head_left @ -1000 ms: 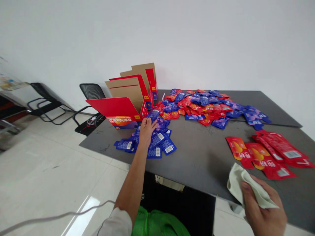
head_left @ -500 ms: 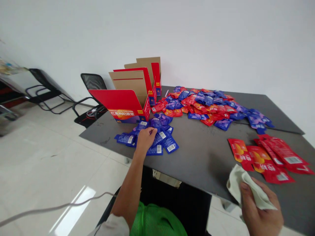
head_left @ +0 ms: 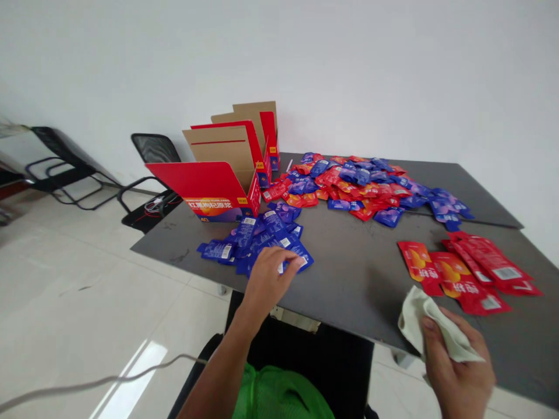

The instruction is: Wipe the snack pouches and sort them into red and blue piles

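My left hand (head_left: 269, 274) hovers at the near side of a spread of blue pouches (head_left: 271, 224). Its fingers curve loosely apart from the thumb and nothing shows between them, though the hand covers some of the pouches. In my right hand (head_left: 458, 355) is a folded pale cloth (head_left: 417, 317), gripped between thumb and fingers above the table's near edge. Just beyond the cloth lie several red pouches (head_left: 463, 279) with orange fruit prints, some overlapping.
Red printed cartons (head_left: 209, 189) stand with raised flaps at the table's left. A mixed heap of red and blue pouches (head_left: 358, 183) lies along the back of the grey table (head_left: 340, 262). Black chairs (head_left: 155, 151) stand left, and a cable (head_left: 109, 381) crosses the floor.
My left hand has drawn back from among the blue pouches toward the near edge and slightly right. Some blue pouches lie differently. My right hand keeps the cloth; the view has shifted slightly.
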The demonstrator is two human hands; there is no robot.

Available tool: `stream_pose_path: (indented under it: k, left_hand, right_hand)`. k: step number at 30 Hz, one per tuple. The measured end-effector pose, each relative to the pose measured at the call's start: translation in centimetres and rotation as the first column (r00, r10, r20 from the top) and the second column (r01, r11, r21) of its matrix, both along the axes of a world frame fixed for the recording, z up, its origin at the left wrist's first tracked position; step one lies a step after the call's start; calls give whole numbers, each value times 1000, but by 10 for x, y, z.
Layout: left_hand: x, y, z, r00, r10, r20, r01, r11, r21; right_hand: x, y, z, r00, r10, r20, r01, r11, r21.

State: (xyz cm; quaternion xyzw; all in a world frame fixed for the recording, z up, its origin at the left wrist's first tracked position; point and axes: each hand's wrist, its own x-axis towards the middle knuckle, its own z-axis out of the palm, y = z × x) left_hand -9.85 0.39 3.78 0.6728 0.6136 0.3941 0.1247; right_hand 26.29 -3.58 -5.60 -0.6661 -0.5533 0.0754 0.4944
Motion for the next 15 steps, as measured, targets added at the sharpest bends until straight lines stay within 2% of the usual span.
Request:
stream_pose_path:
  k: [2, 4, 6, 8, 11, 12, 15]
  left_hand:
    - [28, -2, 9, 986, -159, 40, 160, 987, -25]
    - [55, 5, 22, 949, -310, 53, 313, 947, -76]
    - [79, 21, 34, 897, -442, 21, 441, 889, -122]
    - [100, 46, 41, 840, -535, -85, 513, 837, -192]
    - [124, 95, 40, 776, -544, -319, 465, 835, -293]
    - [129, 112, 37, 776, -506, -377, 420, 860, -289]
    - [138, 161, 24, 820, -395, -414, 325, 917, -231]
  right_hand:
    - [1, 1, -1, 1000, -9, 7, 8, 1000, 29]
    - [1, 2, 0, 1000, 14, 22, -15, 998, 54]
    - [2, 2, 0, 999, 32, 43, -35, 997, 72]
    - [2, 2, 1, 997, 41, 63, -46, 996, 79]
    - [4, 3, -1, 995, 56, 82, -63, 994, 92]
    - [4, 3, -2, 994, 62, 89, -71, 992, 103]
    - [6, 4, -5, 989, 89, 117, -105, 985, 140]
